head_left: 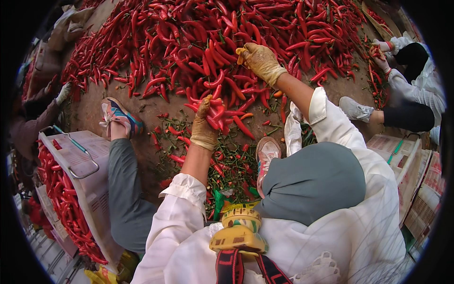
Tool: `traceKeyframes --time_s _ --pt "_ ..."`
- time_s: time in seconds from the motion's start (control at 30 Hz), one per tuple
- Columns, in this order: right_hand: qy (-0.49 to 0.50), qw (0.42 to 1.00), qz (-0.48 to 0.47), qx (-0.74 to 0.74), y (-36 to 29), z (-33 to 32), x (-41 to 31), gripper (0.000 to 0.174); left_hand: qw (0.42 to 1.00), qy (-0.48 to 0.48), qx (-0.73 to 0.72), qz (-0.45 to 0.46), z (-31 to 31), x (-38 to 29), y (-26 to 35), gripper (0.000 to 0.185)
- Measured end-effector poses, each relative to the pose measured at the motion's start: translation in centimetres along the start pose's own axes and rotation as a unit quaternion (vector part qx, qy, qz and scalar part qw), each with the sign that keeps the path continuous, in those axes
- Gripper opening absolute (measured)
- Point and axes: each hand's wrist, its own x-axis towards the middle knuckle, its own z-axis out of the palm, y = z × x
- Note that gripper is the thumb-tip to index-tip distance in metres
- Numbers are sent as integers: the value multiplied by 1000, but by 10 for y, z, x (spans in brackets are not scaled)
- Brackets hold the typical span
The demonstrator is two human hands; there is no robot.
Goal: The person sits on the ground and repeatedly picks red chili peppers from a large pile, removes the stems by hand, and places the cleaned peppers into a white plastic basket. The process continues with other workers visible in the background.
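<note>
My left hand (205, 124), in a stained yellowish rubber glove, grips a bunch of red chili peppers (220, 115). Their tips point in different directions, and the fingers beneath are partly hidden. My right hand (260, 63) wears the same kind of glove and hovers over the near side of a large heap of red chili peppers (170, 39). Its fingers are bent together, and whether something small is pinched in them is hidden. On the ground below my left hand lie green pepper stems (230, 170) mixed with broken red pieces.
At left a white plastic crate (88, 145) with a wire handle holds red peppers. More crates (393, 152) stand at right. A person (415, 78) handles peppers at right; another person's gloved hand (64, 93) is at left. My shoes (120, 115) flank the stems.
</note>
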Motion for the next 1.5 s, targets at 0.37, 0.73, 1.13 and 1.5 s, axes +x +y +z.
traceKeyframes --time_s 0.37,0.73,1.13,1.5 --pt "25 936 -115 -331 -24 -17 46 30 979 2 187 -84 2 -10 12 47" --pt "-136 922 138 336 -5 55 -127 9 966 -85 140 -199 17 -40 -28 48" --pt "-13 901 -236 -364 38 26 21 22 982 -1 114 -148 -4 -31 2 38" --pt "74 967 -196 -145 90 18 -3 13 972 -30 227 43 55 -107 68 43"
